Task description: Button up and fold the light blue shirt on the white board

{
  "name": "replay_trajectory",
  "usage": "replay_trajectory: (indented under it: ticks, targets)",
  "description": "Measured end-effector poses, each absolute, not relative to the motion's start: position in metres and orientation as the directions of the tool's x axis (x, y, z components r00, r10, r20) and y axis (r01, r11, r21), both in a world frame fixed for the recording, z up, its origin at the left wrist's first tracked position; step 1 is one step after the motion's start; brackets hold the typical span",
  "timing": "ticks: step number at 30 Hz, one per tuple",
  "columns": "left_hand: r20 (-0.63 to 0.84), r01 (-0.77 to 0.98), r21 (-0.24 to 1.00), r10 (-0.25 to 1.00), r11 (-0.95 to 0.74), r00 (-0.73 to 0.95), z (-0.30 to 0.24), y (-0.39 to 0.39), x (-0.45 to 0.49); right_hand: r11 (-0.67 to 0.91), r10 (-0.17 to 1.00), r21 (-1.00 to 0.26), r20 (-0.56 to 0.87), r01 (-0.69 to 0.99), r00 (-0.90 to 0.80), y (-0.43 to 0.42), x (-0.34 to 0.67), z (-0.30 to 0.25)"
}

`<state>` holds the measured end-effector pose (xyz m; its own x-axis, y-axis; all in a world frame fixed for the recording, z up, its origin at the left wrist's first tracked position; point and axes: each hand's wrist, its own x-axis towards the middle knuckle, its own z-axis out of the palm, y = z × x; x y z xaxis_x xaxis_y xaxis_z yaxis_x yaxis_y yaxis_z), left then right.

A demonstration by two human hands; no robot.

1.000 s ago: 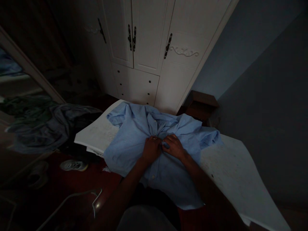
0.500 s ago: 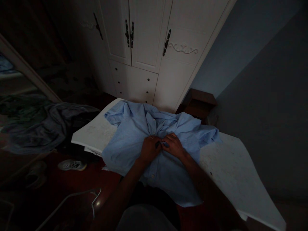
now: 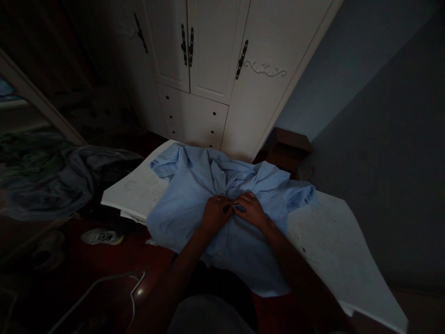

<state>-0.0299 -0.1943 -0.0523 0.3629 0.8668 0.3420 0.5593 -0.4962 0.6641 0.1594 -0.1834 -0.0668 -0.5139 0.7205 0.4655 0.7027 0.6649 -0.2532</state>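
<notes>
A light blue short-sleeved shirt (image 3: 187, 195) lies front up across a white board (image 3: 330, 236), its collar toward the wardrobe and its hem hanging over the near edge. At the middle of its front placket, my left hand (image 3: 216, 213) pinches the cloth with bent fingers. My right hand (image 3: 251, 211) grips the other side of the placket, and the fingertips of both hands nearly meet. A small fold of cloth rises between them. Whether a button is under the fingers is hidden. Lower on the placket a button (image 3: 220, 253) shows.
Behind the board stands a white wardrobe (image 3: 208, 79) with dark handles. A small brown cabinet (image 3: 292, 144) is at the back right. Heaped clothes (image 3: 69, 181) lie to the left. On the red floor are a shoe (image 3: 102, 236) and a white wire hanger (image 3: 93, 287).
Both hands keep their hold on the placket, with only slight finger movement. The whole view has shifted a little.
</notes>
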Motion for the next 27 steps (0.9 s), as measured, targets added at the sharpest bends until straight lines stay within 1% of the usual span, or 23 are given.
replay_trajectory:
  ticks: [5,10,15,20,27]
  targets:
    - [0.315,0.584,0.655,0.875,-0.48,0.367,-0.052,-0.196,-0.03,0.669,0.723,-0.288,0.469,0.685,-0.507,-0.183,0.16,-0.066]
    - [0.321,0.585,0.65,0.873,-0.486,0.368,-0.054,-0.196,-0.03,0.665,0.732,-0.321,0.456,0.674,-0.506,-0.183,0.16,-0.065]
    - [0.323,0.588,0.639,0.866,-0.496,0.381,-0.055,-0.195,-0.031,0.68,0.727,-0.388,0.464,0.622,-0.505,-0.181,0.164,-0.066]
    - [0.329,0.557,0.669,0.868,-0.493,0.373,-0.056,-0.194,-0.031,0.67,0.741,-0.445,0.442,0.594,-0.505,-0.177,0.168,-0.072]
    - [0.301,0.559,0.687,0.882,-0.464,0.362,-0.055,-0.194,-0.032,0.674,0.739,-0.475,0.416,0.566,-0.531,-0.175,0.17,-0.072]
